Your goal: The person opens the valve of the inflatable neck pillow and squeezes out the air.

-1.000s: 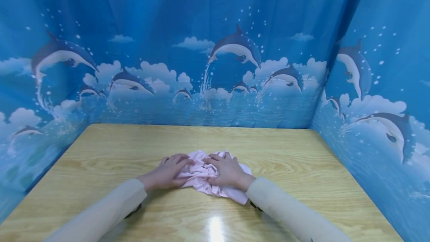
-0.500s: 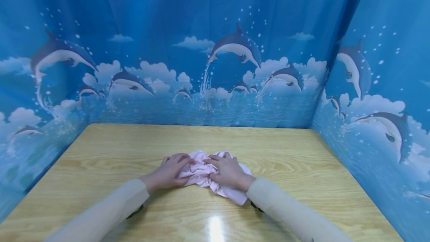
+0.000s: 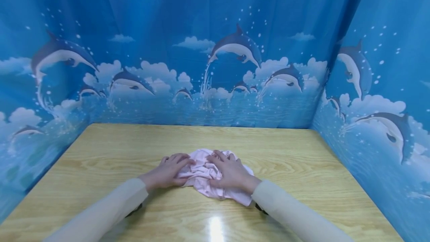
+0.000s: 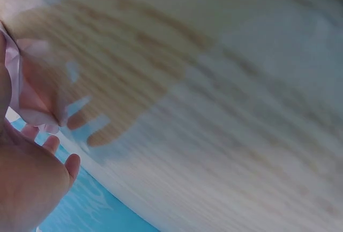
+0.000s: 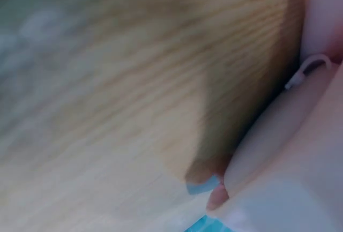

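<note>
A crumpled pale pink cloth (image 3: 205,176) lies in a loose heap on the wooden table (image 3: 134,141). At the heap's left side, my left hand (image 3: 168,173) holds its edge between thumb and curved fingers. In the left wrist view, part of the pink cloth (image 4: 35,114) shows beside my left hand (image 4: 32,178), whose fingertips stick out past it. My right hand (image 3: 231,173) rests on the cloth's right side, its fingers spread and slightly bent. The right wrist view is blurred and shows my right hand (image 5: 278,130) only in part, close to the tabletop.
Blue curtains (image 3: 151,29) printed with dolphins and clouds stand behind the table and along both sides. A bright light reflection (image 3: 215,229) shows on the tabletop near the front. Pale sleeves (image 3: 111,204) cover both forearms.
My right hand has shifted slightly right and its fingers have spread wider. Beneath it the cloth looks looser and a little more spread out. My left hand has hardly moved.
</note>
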Available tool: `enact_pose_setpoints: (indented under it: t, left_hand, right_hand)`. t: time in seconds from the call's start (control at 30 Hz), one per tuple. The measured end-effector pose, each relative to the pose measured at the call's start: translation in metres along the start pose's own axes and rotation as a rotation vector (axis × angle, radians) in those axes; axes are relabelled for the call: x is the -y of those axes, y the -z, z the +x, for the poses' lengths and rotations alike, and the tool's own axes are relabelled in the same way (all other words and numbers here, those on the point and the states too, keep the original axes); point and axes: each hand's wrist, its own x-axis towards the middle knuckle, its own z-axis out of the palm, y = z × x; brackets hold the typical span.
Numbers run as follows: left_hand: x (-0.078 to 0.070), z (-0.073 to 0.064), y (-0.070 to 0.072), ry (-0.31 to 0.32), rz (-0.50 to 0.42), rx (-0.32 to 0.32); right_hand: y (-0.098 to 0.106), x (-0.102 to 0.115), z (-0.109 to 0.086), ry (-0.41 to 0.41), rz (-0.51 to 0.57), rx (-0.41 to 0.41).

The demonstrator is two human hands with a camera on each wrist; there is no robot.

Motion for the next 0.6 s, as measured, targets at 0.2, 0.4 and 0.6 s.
enact_pose_setpoints:
  t: [0.2, 0.4, 0.6]
  left_hand:
    - [0.001, 0.0, 0.001, -0.019, -0.02, 0.003]
    - [-0.001, -0.001, 0.003, -0.005, -0.036, 0.024]
    - [0.0, 0.0, 0.004, 0.0, -0.04, 0.028]
  right_hand:
    - [0.0, -0.005, -0.01, -0.033, -0.004, -0.045]
    - [-0.005, -0.003, -0.02, -0.129, -0.058, -0.135]
    - [-0.01, 0.005, -0.026, -0.275, -0.045, -0.168]
